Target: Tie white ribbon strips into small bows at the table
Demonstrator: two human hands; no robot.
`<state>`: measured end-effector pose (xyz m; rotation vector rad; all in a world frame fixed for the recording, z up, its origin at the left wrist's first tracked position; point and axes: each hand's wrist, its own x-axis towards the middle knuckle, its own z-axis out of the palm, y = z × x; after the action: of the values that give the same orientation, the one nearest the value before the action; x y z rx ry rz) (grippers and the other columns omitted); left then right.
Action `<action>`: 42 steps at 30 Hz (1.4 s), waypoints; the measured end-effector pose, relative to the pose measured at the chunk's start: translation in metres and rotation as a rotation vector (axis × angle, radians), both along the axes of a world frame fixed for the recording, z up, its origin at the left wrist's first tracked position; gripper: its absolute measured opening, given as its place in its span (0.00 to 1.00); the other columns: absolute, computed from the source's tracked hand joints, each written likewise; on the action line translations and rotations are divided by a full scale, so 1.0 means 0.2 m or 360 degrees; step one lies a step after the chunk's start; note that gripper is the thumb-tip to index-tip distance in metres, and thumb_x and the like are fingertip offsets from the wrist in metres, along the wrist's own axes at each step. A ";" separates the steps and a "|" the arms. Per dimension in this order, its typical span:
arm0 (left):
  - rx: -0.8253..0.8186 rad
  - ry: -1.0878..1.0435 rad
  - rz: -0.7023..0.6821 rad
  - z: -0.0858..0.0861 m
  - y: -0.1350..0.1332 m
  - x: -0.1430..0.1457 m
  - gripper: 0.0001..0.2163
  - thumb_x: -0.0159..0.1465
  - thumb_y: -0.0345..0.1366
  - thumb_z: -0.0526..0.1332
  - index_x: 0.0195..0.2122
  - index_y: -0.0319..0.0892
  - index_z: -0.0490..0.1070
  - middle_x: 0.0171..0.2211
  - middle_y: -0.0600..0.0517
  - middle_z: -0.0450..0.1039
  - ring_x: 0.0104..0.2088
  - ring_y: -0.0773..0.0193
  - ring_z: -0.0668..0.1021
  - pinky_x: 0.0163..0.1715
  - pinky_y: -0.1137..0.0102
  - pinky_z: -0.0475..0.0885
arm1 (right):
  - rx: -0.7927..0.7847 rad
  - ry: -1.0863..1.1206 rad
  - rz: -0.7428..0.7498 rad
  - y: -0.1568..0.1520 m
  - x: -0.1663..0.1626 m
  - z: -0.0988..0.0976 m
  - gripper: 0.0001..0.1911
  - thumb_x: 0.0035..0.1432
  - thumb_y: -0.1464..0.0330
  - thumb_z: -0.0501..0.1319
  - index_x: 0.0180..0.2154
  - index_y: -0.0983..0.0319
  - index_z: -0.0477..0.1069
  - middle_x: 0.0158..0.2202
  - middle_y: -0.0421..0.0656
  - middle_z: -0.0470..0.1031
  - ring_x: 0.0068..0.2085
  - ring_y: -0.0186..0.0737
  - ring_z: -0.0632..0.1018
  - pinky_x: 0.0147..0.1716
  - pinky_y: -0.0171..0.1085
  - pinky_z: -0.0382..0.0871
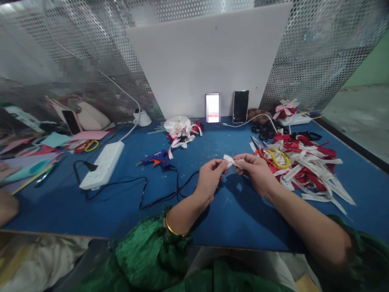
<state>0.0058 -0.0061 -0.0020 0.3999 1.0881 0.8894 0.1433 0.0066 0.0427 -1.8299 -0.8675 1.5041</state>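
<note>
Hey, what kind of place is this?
Likely a craft workshop: someone holds a white ribbon piece, with a glue gun and a heap of red and white ribbon strips nearby.

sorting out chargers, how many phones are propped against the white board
2: a lit phone on the left and a dark phone to its right, both leaning against the white board.

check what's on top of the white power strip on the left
A black plug sits on the power strip, at its left edge. The surface directly beneath the plug is covered, so any socket there cannot be seen.
</note>
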 end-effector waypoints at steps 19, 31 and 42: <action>0.0089 0.0110 0.0087 -0.01 0.01 -0.01 0.08 0.50 0.37 0.66 0.25 0.37 0.76 0.21 0.53 0.71 0.22 0.71 0.68 0.27 0.73 0.63 | 0.0083 -0.0156 0.0105 -0.01 -0.03 0.01 0.17 0.48 0.60 0.65 0.38 0.63 0.70 0.28 0.40 0.72 0.28 0.33 0.74 0.28 0.32 0.65; 0.0087 -0.0023 -0.0011 0.00 0.01 -0.02 0.10 0.49 0.39 0.67 0.26 0.37 0.75 0.20 0.54 0.69 0.22 0.72 0.66 0.26 0.74 0.61 | -0.0078 -0.0002 0.0335 -0.04 -0.04 0.01 0.15 0.50 0.59 0.63 0.24 0.64 0.70 0.21 0.39 0.69 0.22 0.29 0.68 0.24 0.31 0.62; -0.0321 -0.0451 0.0198 -0.03 0.01 0.01 0.06 0.42 0.32 0.68 0.19 0.37 0.73 0.19 0.55 0.68 0.22 0.72 0.67 0.27 0.74 0.60 | 0.0757 -0.1001 0.1193 -0.07 -0.03 0.01 0.18 0.60 0.66 0.53 0.19 0.63 0.58 0.19 0.37 0.59 0.24 0.31 0.63 0.25 0.32 0.53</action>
<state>0.0074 -0.0032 -0.0089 0.0364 0.9358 0.9054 0.1369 -0.0072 0.0440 -1.6854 -2.1851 0.9185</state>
